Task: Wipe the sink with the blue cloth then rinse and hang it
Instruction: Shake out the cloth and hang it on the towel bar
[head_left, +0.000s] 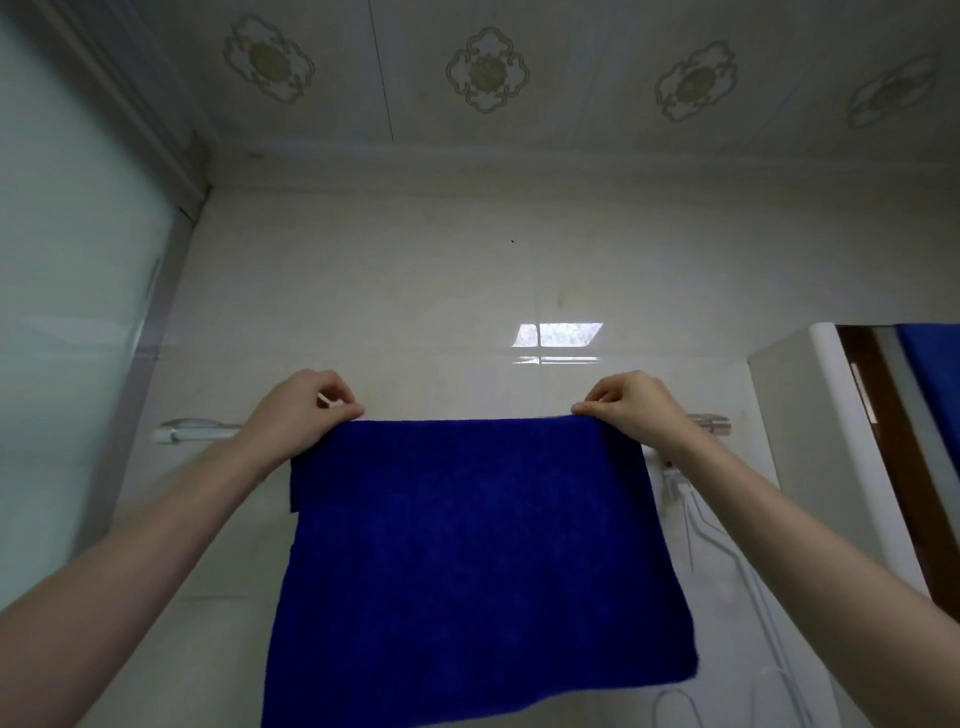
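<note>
Blue cloth (478, 545) drapes over the wall-mounted towel bar (192, 430), top edge running along the bar, its length hanging straight down. Left hand (306, 410) and right hand (631, 408) each pinch an upper corner.

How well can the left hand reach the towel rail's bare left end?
Probably yes: the left hand pinches the blue cloth beside the bare end of the towel rail; nothing lies between them.

Soft, dim daylight is filling the room, casting barely any shadows. A window's reflection (558, 340) is glaring off the glossy wall (415, 291). The wide lens is bending lines at the edges; the blue cloth (467, 545) is looking dark and slightly blurred.
</note>
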